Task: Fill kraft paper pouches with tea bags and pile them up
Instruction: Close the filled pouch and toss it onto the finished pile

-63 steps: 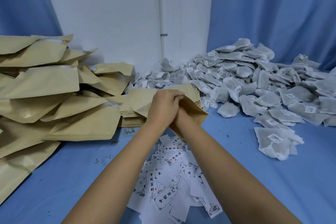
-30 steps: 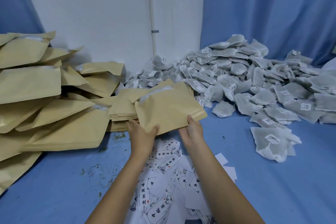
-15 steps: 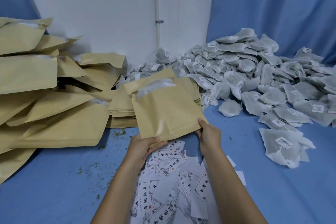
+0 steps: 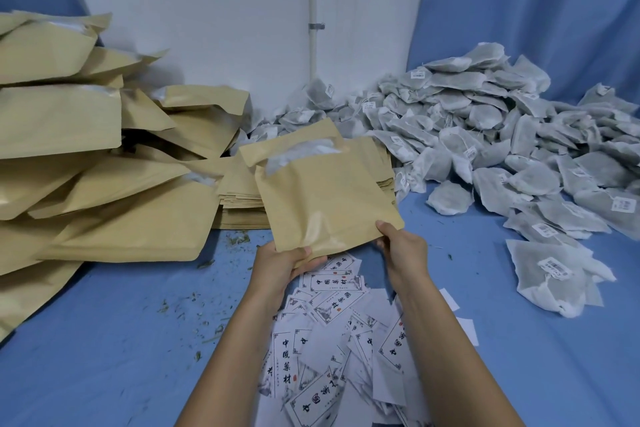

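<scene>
Two hands pinch a kraft paper pouch (image 4: 325, 194) by its lower corners, left hand (image 4: 277, 263) and right hand (image 4: 403, 250) fingers curled round it, above the tabletop (image 4: 104, 340), between piled pouches (image 4: 86, 166) and heaped tea bags (image 4: 485, 135).

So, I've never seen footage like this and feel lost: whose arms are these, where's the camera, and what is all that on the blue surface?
No machine: a person works bare-handed, and one wide camera on their head looks down. The left hand and right hand grip a kraft pouch by its bottom corners; something white shows at its open top. On the cloth lie bulging pouches piled at left, a flat stack behind the held pouch, tea bags heaped at right, and printed labels nearest the person.
</scene>
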